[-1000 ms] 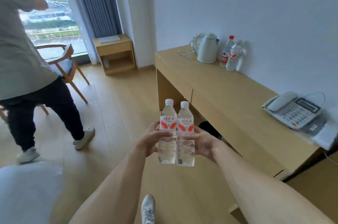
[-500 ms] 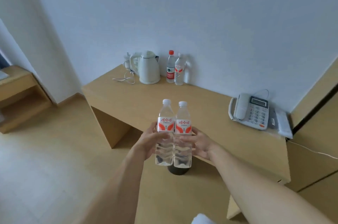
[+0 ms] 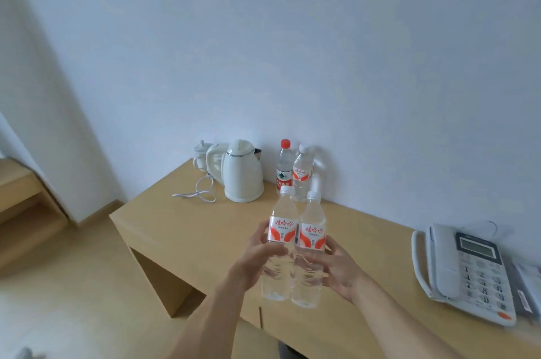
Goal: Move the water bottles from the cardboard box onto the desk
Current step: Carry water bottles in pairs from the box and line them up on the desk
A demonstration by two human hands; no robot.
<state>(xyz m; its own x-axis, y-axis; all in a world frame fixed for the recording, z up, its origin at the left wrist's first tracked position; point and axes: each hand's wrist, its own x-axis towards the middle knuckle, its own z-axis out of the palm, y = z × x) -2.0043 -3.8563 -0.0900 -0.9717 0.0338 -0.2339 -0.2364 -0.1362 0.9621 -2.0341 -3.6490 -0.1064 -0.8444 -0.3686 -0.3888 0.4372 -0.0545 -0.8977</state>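
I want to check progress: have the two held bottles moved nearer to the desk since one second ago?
Yes. The two held bottles went forward, from over the floor to above the desk, closer to the kettle.

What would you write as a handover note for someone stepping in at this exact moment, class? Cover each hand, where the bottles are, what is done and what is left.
Left hand: grips the left held bottle.
Right hand: grips the right held bottle.
Both bottles are upright, pressed side by side, held in the air over the desk; not yet set down.
Already standing on the desk at the wall, right of the kettle: a red-capped bottle and a white-capped bottle.
Left: lower the pair onto bare desktop, release. The cardboard box is out of view, so how many bottles remain cannot be told.
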